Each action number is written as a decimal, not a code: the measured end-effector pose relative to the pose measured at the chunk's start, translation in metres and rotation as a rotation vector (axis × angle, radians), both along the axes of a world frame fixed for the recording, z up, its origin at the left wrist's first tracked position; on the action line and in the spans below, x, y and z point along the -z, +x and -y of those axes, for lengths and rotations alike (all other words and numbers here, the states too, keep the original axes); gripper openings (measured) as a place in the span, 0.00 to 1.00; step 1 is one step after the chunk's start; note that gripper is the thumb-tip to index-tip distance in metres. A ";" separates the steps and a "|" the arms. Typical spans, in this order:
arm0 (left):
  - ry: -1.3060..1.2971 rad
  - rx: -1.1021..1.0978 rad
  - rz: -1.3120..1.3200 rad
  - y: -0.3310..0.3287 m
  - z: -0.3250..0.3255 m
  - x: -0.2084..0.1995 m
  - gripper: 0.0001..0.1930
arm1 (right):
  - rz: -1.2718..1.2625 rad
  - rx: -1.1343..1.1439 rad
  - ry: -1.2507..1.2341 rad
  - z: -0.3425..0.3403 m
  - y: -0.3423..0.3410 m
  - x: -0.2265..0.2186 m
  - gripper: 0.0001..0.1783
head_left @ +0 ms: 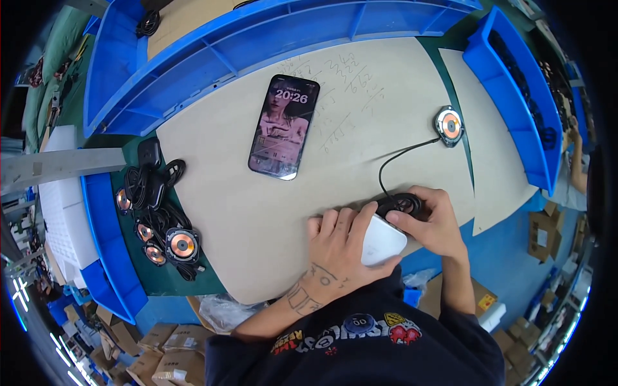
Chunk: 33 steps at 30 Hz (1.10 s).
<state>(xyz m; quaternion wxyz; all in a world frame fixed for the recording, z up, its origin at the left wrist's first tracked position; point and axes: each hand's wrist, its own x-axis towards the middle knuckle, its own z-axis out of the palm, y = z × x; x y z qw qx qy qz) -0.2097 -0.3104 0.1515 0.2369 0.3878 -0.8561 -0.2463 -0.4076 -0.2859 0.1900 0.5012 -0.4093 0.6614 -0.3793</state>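
My left hand (pixel 344 248) is closed around a small white box (pixel 382 243) near the front edge of the table. At the box's far end, my right hand (pixel 432 222) grips a coiled black cable (pixel 405 204) between thumb and fingers. From that coil the cable runs up to a round charging pad (pixel 449 126) with a copper-coloured coil, lying at the right of the cardboard sheet. Whether the cable is partly inside the box I cannot tell. Farther off lies a phone (pixel 283 127) with its screen lit.
Several similar charging pads (pixel 182 245) with black cables are piled at the left. A large blue bin (pixel 277 38) spans the back, and another blue bin (pixel 515 103) stands at the right. Handwriting marks the cardboard sheet (pixel 257 225). Cartons (pixel 180 360) sit on the floor below.
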 end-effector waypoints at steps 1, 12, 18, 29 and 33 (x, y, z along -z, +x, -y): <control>0.004 0.006 -0.001 0.000 0.001 -0.001 0.49 | 0.022 -0.006 0.041 0.001 -0.001 -0.002 0.14; -0.022 -0.007 -0.037 -0.008 0.001 0.000 0.44 | 0.174 -0.092 0.135 0.007 -0.015 -0.004 0.09; -0.027 -0.034 -0.022 -0.008 0.001 0.000 0.41 | 0.211 -0.118 0.176 0.016 -0.008 -0.011 0.07; 0.023 0.006 0.029 -0.008 0.001 -0.003 0.41 | 0.118 0.140 0.109 0.020 -0.011 -0.010 0.07; 0.042 -0.024 -0.036 -0.006 0.004 -0.006 0.42 | 0.055 0.188 0.106 0.017 -0.031 -0.006 0.07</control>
